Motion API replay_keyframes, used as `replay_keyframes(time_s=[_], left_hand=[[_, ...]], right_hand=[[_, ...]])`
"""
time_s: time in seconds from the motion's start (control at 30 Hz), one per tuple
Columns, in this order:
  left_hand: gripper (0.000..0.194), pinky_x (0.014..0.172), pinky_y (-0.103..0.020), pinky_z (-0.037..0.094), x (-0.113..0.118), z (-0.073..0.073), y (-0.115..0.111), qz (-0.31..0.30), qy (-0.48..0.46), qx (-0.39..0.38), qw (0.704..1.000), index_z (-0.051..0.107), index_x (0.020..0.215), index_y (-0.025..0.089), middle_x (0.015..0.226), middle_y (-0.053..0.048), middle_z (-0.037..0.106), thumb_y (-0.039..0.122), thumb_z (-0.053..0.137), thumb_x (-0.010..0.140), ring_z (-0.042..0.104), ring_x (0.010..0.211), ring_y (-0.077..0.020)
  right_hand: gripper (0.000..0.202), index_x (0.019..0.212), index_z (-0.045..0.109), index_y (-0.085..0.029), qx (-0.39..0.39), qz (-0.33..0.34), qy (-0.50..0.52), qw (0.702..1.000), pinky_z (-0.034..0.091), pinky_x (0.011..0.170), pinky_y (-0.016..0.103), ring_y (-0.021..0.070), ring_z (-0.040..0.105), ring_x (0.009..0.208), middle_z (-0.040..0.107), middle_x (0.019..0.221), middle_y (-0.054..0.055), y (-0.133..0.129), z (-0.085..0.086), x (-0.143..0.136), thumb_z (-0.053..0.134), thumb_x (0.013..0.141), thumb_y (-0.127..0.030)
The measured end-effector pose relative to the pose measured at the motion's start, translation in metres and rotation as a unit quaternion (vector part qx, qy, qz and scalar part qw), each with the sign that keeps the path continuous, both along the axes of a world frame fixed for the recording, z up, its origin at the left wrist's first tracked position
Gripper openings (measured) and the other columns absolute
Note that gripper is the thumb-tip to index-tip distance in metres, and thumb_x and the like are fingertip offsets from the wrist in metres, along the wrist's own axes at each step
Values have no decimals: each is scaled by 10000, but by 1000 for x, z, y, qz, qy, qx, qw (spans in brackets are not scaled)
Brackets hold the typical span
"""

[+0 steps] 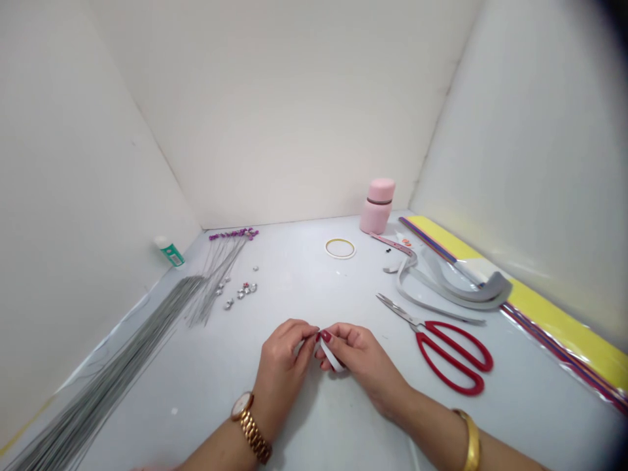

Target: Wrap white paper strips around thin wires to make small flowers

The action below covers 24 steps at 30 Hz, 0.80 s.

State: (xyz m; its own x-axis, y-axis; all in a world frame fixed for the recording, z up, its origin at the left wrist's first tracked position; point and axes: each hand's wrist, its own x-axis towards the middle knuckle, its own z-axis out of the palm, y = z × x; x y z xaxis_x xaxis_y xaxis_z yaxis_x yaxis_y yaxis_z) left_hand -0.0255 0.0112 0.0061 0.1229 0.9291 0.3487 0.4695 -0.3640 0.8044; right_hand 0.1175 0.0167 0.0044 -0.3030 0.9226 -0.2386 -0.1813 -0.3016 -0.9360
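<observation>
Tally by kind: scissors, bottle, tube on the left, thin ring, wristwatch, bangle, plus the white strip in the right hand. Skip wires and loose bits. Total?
White strip, in the right hand: 1
Scissors: 1
Pink bottle: 1
Green-and-white tube: 1
Thin ring: 1
Wristwatch: 1
Bangle: 1
Total: 7

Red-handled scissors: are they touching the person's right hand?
Apart. The head view plainly shows bare pale tabletop between the scissors and the right hand.
</observation>
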Motion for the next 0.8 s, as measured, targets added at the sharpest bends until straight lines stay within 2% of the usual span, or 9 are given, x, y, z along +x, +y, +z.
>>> replay_keyframes(time_s=[0.13,0.27,0.4,0.5,0.57,0.67,0.8], left_hand=[[211,760,-284,442,0,-1,0,-27,19,28,999,661,872,215,888,-68,642,121,496,781,576,827,-185],[227,797,-280,442,1,-3,0,-51,-47,-29,997,653,912,205,949,-69,637,121,484,785,576,881,-182],[171,715,-268,466,-1,-6,4,-28,-151,-133,979,631,884,174,876,-67,641,206,482,807,587,805,-176],[167,673,-259,464,-1,-4,7,-52,-182,-181,965,628,873,152,763,-48,634,238,505,799,589,706,-157],[144,628,-248,467,0,-2,7,-72,-203,-194,957,631,833,149,697,-25,612,234,524,787,588,629,-140],[106,568,-242,473,3,0,5,-72,-234,-190,951,624,758,160,710,-7,580,239,552,765,595,563,-127],[98,587,-260,475,4,-2,3,-64,-250,-189,948,599,728,167,712,-6,583,251,559,761,604,569,-137]], right_hand=[[222,713,622,-135,-2,-30,5,1000,360,490,194,90,519,506,570,552,-19,1,1,0,613,707,-357],[201,751,634,-124,-11,-36,20,999,369,515,196,84,522,514,611,595,4,3,2,0,609,710,-319],[212,781,633,-122,-22,-27,16,999,366,512,202,91,532,519,630,615,19,3,2,0,594,722,-322],[229,770,631,-124,-19,-20,15,1000,364,510,204,89,527,512,632,618,20,3,1,1,594,720,-345],[251,744,626,-127,-16,-19,12,1000,355,497,201,87,519,501,627,611,17,3,1,1,593,718,-374],[266,710,612,-126,-14,-22,4,1000,336,473,196,83,504,480,615,590,12,3,2,0,602,707,-392],[267,667,582,-126,-24,-30,-4,999,334,460,187,76,499,462,599,552,1,3,1,0,606,706,-390]])
